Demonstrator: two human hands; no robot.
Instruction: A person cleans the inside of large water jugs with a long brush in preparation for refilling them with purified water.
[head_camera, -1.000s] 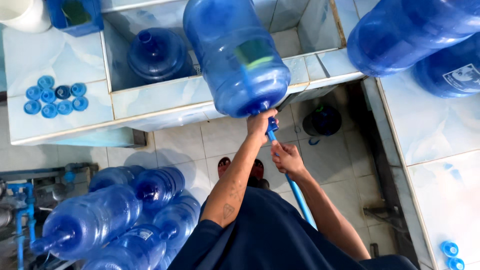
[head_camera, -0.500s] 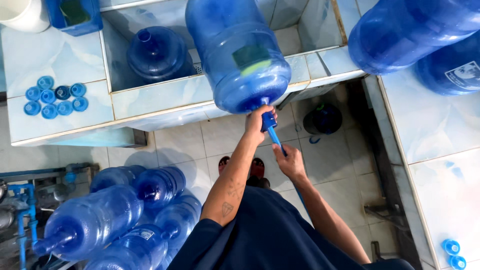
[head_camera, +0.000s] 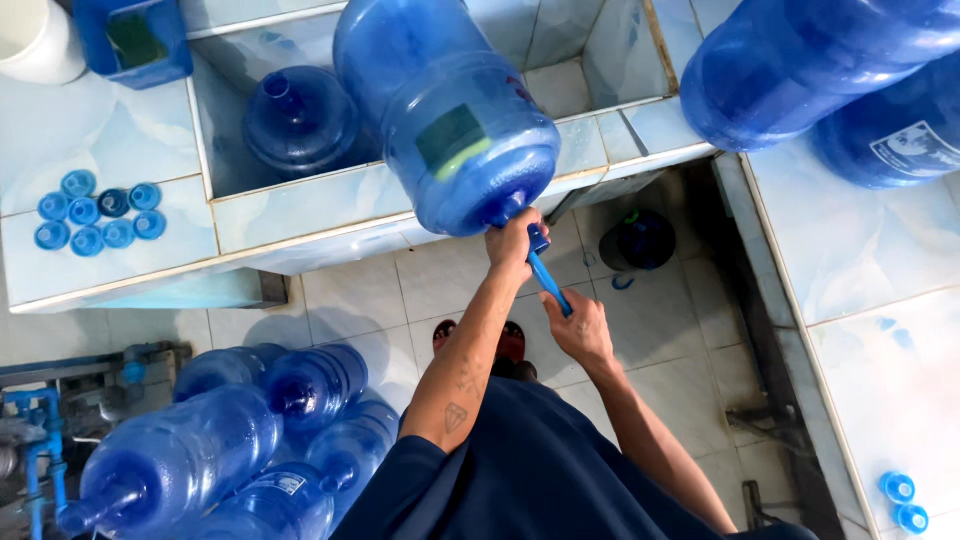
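Observation:
A large blue water jug (head_camera: 440, 110) lies tilted on the tiled ledge (head_camera: 300, 215), neck pointing toward me. My left hand (head_camera: 512, 243) grips the jug's neck. My right hand (head_camera: 578, 328) holds a blue rod (head_camera: 548, 280) whose far end sits at the jug's mouth. A second blue jug (head_camera: 298, 118) stands upright in the tiled basin behind the ledge.
Several blue caps (head_camera: 95, 212) lie on the counter at left. Several blue jugs (head_camera: 215, 440) lie stacked on the floor at lower left. Two more jugs (head_camera: 830, 70) rest on the right counter, with two caps (head_camera: 905, 500) near its front. A dark drain (head_camera: 640, 240) is below.
My right hand has drawn back toward me along the rod, and the rod has come further out of the jug's mouth. The jug has barely shifted.

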